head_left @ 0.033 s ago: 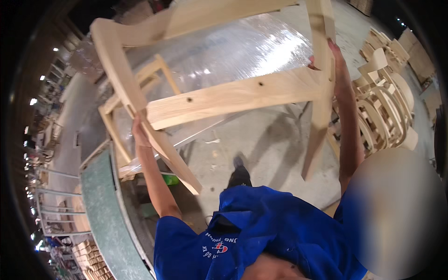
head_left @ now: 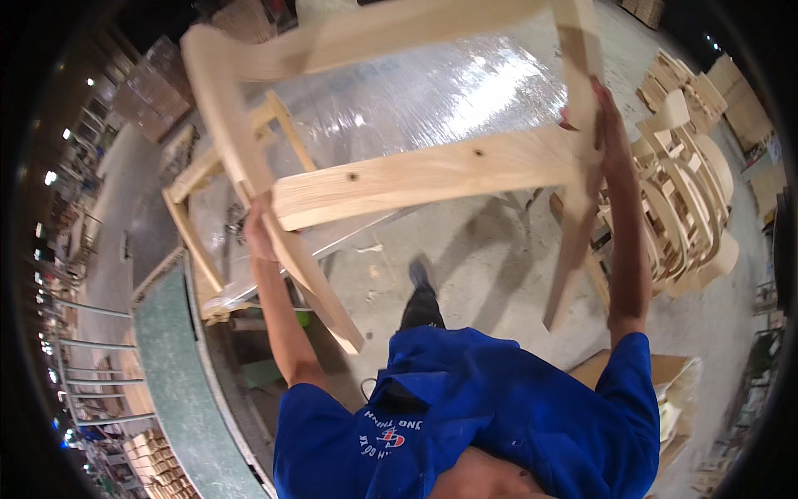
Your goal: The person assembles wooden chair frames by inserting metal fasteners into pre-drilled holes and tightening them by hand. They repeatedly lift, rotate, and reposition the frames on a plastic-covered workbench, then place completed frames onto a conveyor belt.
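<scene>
Raised in front of me is a pale wooden chair frame (head_left: 424, 170) with a crossbar bearing two dark holes. Its legs point down toward me. My left hand (head_left: 260, 226) is closed on the left side post, near the crossbar's left end. On the right post, my right hand (head_left: 609, 133) grips at about crossbar height; its fingers are partly hidden behind the wood. Beyond the frame lies a surface covered in shiny clear plastic film (head_left: 399, 96). A second wooden frame (head_left: 187, 176) stands at its left side.
To the right, curved wooden parts (head_left: 683, 208) are piled on the floor. An open cardboard box (head_left: 677, 387) sits at lower right. A long green-topped bench (head_left: 176, 353) runs along my left, with stacked wood pieces (head_left: 156, 461) beyond. Wrapped boxes (head_left: 150, 96) stand at far left.
The chair frame and both hands have shifted slightly right in the view. A blurred pale shape at lower right is gone, so the cardboard box and my right sleeve show.
</scene>
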### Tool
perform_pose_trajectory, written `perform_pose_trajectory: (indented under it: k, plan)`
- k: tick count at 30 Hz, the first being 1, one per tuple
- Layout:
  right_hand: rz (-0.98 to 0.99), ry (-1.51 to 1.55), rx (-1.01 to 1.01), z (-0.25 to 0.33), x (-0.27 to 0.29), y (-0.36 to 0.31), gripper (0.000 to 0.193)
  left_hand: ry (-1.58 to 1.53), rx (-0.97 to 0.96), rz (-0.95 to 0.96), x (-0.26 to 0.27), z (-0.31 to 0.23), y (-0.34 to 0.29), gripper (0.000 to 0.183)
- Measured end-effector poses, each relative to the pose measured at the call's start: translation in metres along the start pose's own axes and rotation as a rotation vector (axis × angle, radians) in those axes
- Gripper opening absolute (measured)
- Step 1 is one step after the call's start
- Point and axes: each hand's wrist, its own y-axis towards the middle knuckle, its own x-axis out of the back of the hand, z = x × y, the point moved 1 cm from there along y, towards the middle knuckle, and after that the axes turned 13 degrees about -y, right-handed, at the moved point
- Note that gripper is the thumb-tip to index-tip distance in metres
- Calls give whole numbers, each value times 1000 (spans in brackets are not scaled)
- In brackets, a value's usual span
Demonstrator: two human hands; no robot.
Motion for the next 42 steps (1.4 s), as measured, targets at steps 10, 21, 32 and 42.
perform_pose_trajectory:
  k: [10,21,32,42]
  plan:
    - [183,-89,-538,-294,85,236,54,-23,261,-245,13,238,155,44]
    - [454,-218,-457,-370,-187,568,51,161,117,-601,3,170,432,47]
    - [80,-844,19,-389,-171,551,49,-503,-1013,-891,171,-22,392,58]
    - [97,-939,680,-306,-130,507,19,-620,-953,-36,183,-87,427,51]
